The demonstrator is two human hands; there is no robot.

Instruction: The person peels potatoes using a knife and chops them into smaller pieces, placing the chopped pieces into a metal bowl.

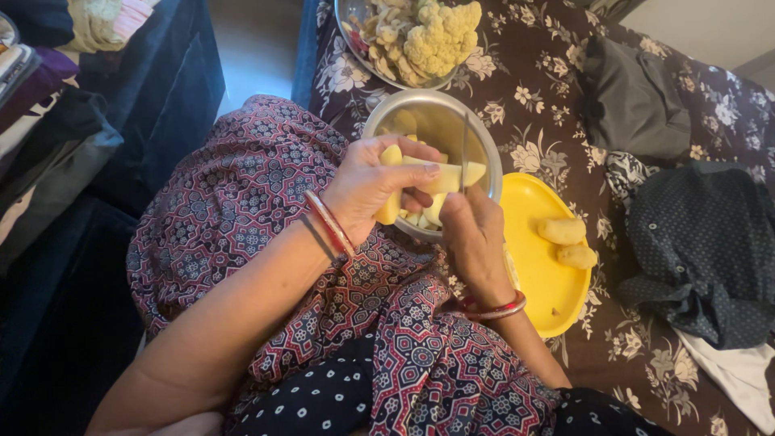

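your left hand [373, 179] holds a peeled potato [420, 182] over the steel bowl [432, 121]; the fingers are curled around it, and the thumb presses on top of the pale yellow piece. your right hand [475, 238] is closed around the handle of a knife [464, 153], the fingers pressed together, and the thin blade stands upright against the potato. cut potato pieces lie inside the bowl, under your hands. the bowl rests on your lap, on the patterned maroon cloth [242, 194]. at 3 o'clock from the bowl, touching it, is a yellow plate [545, 299] with two peeled potatoes [569, 242] on it. at 12 o'clock, a second steel bowl [349, 28] holds a cauliflower [442, 36] and scraps. at 3 o'clock, further away, dark clothes [702, 242] lie on the flowered sheet [549, 89].
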